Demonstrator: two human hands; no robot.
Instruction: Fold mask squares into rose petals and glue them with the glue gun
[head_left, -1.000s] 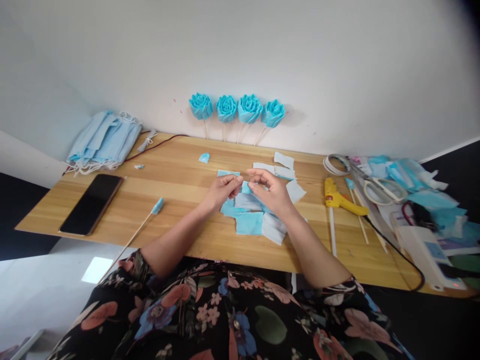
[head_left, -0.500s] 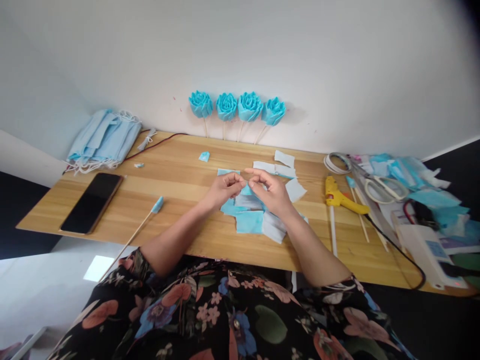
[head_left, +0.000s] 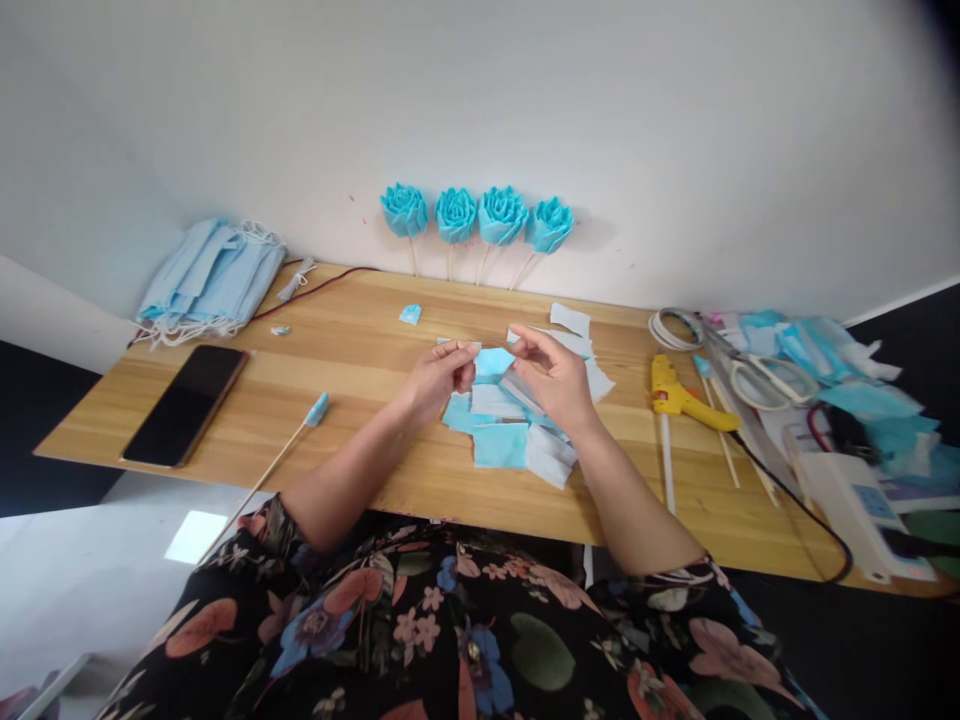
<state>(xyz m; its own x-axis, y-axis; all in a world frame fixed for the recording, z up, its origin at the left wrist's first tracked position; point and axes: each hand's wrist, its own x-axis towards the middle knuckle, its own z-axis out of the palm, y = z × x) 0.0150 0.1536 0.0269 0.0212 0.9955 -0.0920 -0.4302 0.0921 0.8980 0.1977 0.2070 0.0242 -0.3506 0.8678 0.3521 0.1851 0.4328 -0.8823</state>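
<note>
My left hand (head_left: 435,378) and my right hand (head_left: 556,378) are over the middle of the wooden table (head_left: 352,400). Between them they pinch a small blue fabric square (head_left: 493,362), each hand on one side, so the piece is spread out. Under the hands lies a pile of cut blue and white fabric pieces (head_left: 510,432). More white pieces (head_left: 568,320) lie just behind the right hand.
Four blue fabric roses on sticks (head_left: 477,216) lean on the wall. A stack of face masks (head_left: 210,280) and a phone (head_left: 184,404) lie left, with a stick with a blue tip (head_left: 289,445). A yellow glue gun (head_left: 679,392), scissors (head_left: 765,375) and scraps fill the right.
The hands have drawn apart a little, and the blue piece held between them has opened out from a small fold into a flat square.
</note>
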